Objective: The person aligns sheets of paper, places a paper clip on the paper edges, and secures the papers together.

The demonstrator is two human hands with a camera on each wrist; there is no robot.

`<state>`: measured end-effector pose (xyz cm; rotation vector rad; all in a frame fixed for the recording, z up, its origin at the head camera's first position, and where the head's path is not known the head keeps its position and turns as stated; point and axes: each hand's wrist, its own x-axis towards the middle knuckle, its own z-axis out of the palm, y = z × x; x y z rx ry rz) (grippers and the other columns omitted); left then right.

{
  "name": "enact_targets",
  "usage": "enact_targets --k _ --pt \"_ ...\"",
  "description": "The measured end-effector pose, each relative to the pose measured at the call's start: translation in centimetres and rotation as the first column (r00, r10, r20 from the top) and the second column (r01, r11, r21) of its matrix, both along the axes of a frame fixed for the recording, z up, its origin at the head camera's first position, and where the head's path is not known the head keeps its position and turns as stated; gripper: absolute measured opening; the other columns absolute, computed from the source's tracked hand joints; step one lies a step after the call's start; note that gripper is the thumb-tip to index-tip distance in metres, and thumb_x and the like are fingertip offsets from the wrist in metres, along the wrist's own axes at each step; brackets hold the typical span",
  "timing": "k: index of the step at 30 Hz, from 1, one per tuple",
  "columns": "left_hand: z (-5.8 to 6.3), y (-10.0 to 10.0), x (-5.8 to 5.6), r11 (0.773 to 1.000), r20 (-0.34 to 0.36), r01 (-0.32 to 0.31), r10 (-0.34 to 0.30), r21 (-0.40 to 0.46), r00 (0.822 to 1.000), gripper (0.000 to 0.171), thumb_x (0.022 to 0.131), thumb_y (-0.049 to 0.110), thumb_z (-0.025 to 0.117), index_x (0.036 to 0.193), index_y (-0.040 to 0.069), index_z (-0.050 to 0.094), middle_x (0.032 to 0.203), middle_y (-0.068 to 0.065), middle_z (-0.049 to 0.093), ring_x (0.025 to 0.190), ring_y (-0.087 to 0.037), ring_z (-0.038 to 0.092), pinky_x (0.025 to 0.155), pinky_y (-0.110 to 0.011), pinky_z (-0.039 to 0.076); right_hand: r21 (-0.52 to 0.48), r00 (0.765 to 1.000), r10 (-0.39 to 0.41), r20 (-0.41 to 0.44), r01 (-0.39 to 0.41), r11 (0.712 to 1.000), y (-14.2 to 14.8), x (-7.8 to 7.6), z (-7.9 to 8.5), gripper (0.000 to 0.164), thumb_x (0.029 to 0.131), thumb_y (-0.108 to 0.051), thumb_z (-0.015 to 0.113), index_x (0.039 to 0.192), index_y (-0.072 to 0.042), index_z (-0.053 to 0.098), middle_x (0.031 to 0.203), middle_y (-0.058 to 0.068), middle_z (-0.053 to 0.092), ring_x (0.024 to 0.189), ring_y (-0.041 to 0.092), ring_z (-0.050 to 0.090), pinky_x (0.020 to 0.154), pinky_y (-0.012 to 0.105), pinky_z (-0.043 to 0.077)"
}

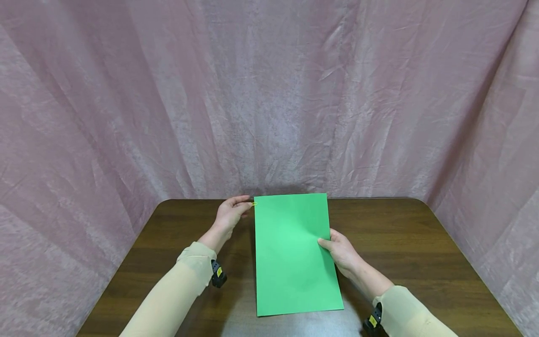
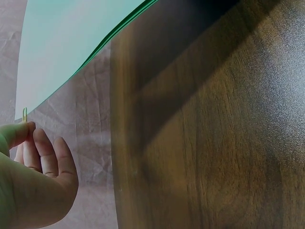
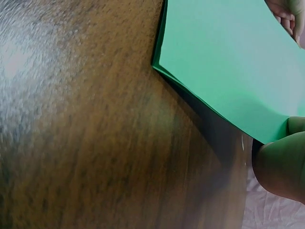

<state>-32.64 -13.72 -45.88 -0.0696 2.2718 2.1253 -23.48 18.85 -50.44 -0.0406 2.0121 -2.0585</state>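
Observation:
Several green paper sheets (image 1: pixel 294 262) are held together as a thin stack above the table; their layered edges show in both wrist views. At the stack's upper left corner, my left hand (image 1: pixel 230 214) pinches a small yellow paper clip (image 2: pixel 25 114) between thumb and forefinger, its loop over the paper's edge. How far the clip sits on the sheets is hard to tell. My right hand (image 1: pixel 343 252) grips the stack's right edge near mid-height, thumb on the front face and fingers behind, mostly hidden by the paper.
A brown wooden table (image 1: pixel 391 243) with rounded far corners lies beneath the hands. Pink velvety curtains (image 1: pixel 269 103) hang behind it and along the sides. Each forearm wears a dark wrist camera (image 1: pixel 218 274) at the cuff.

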Motion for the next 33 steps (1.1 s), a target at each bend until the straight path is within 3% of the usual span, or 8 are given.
enact_targets --k 8,15,20,25,33 --pt "-0.15 -0.03 -0.07 1.000 0.010 0.005 -0.005 0.004 1.000 0.034 0.099 0.012 0.069 0.132 0.006 0.066 0.113 -0.011 0.072 0.114 -0.039 0.062 0.085 -0.033 0.056 0.007 1.000 0.007 0.007 -0.007 1.000 -0.01 -0.34 -0.51 0.041 0.109 -0.008 0.045 0.148 0.007 0.043 0.108 0.012 0.071 0.088 0.021 0.070 0.077 0.037 0.058" --pt "-0.21 0.04 -0.09 1.000 0.002 0.001 -0.001 -0.017 1.000 0.036 0.099 0.013 0.069 0.133 0.005 0.066 0.115 -0.012 0.071 0.107 -0.031 0.065 0.078 -0.028 0.056 0.002 1.000 0.014 0.007 -0.014 1.000 -0.17 -0.20 -0.47 0.042 0.109 -0.007 0.044 0.148 0.007 0.042 0.108 0.014 0.071 0.089 0.021 0.070 0.077 0.037 0.058" --pt "-0.22 0.16 -0.07 1.000 0.009 0.001 -0.001 -0.009 1.000 0.035 0.099 0.012 0.069 0.132 0.005 0.066 0.117 -0.011 0.071 0.108 -0.029 0.065 0.090 -0.040 0.056 -0.001 1.000 0.016 0.014 -0.016 1.000 -0.23 -0.17 -0.42 0.042 0.109 -0.007 0.044 0.150 0.006 0.041 0.108 0.012 0.071 0.089 0.021 0.070 0.077 0.037 0.057" --pt "-0.12 0.18 0.05 1.000 0.018 0.004 -0.005 0.016 1.000 0.034 0.099 0.011 0.069 0.132 0.004 0.066 0.117 -0.013 0.071 0.111 -0.031 0.065 0.102 -0.054 0.049 -0.003 1.000 0.023 0.005 -0.023 1.000 -0.21 -0.27 -0.52 0.042 0.110 -0.007 0.044 0.150 0.006 0.041 0.107 0.011 0.071 0.089 0.021 0.070 0.077 0.037 0.057" --pt "-0.03 0.19 0.08 1.000 0.024 0.013 -0.013 0.012 1.000 0.035 0.099 0.012 0.068 0.133 0.004 0.066 0.114 -0.011 0.072 0.114 -0.038 0.063 0.088 -0.037 0.057 0.014 1.000 0.008 0.005 -0.008 1.000 -0.32 -0.34 -0.59 0.041 0.109 -0.007 0.044 0.148 0.006 0.042 0.108 0.011 0.071 0.089 0.021 0.070 0.077 0.037 0.058"
